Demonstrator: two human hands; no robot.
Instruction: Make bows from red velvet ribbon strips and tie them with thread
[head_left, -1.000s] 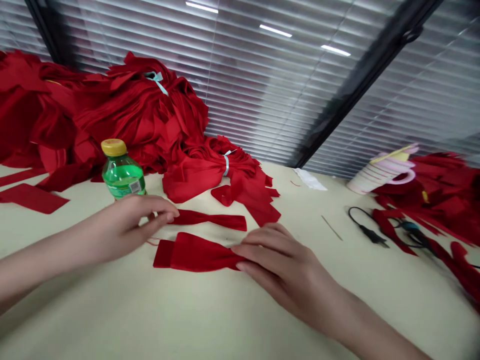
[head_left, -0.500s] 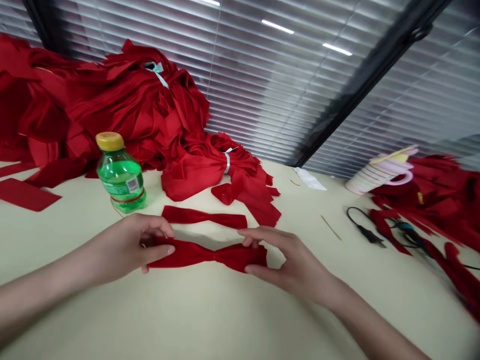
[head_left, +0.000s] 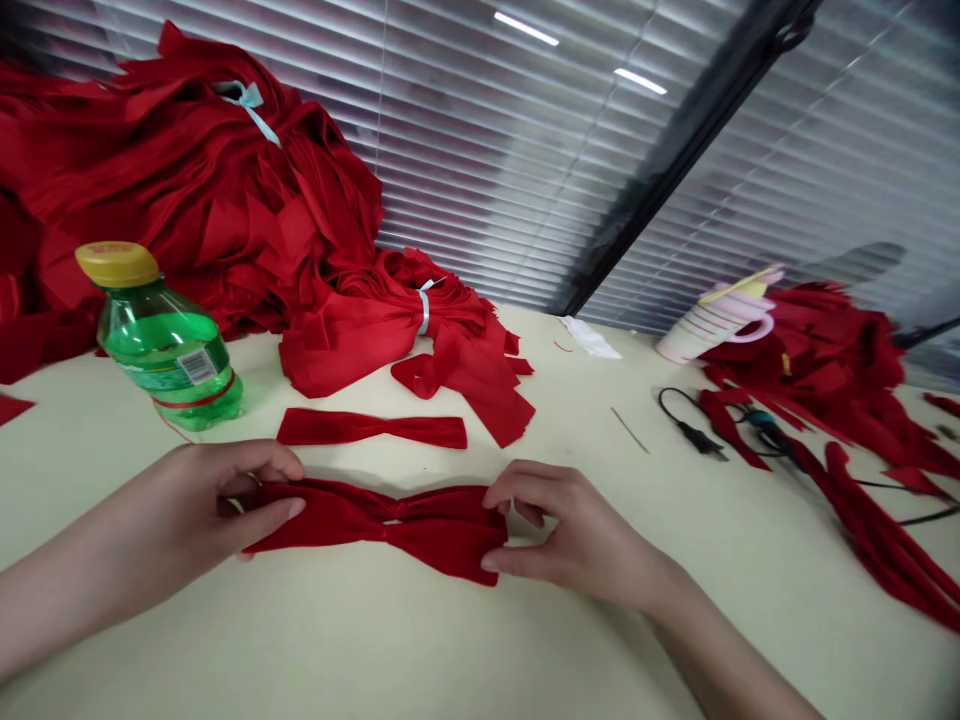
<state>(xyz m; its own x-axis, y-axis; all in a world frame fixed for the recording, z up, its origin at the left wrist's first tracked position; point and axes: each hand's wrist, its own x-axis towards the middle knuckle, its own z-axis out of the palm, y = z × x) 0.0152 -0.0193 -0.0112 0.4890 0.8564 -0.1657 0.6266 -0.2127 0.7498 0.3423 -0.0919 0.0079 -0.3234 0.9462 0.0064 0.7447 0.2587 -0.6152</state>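
Note:
Between my hands is a red fabric bow [head_left: 439,545], pinched narrow at its middle and wider at both ends. Its upper and lower layers stand slightly apart, with a small gap at the centre. My left hand [head_left: 225,500] grips the left end, thumb in front and fingers behind. At the right end, my right hand [head_left: 559,525] has its thumb at the lower corner and its fingertips at the upper edge. Just beyond, a second red bow strip [head_left: 375,427], also gathered at its middle, lies flat on the table [head_left: 360,640].
A green bottle with a yellow cap [head_left: 172,350] stands at left. Behind are a large red fabric heap [head_left: 247,220] and a tied red bundle [head_left: 375,330]. At right are a striped cup [head_left: 697,325], a black cable [head_left: 697,437] and more red fabric [head_left: 825,350].
The view has shifted, so background things sit further left. The held bow's layers have spread apart, its lower right corner now drawn downward by my right hand. My left hand keeps its grip.

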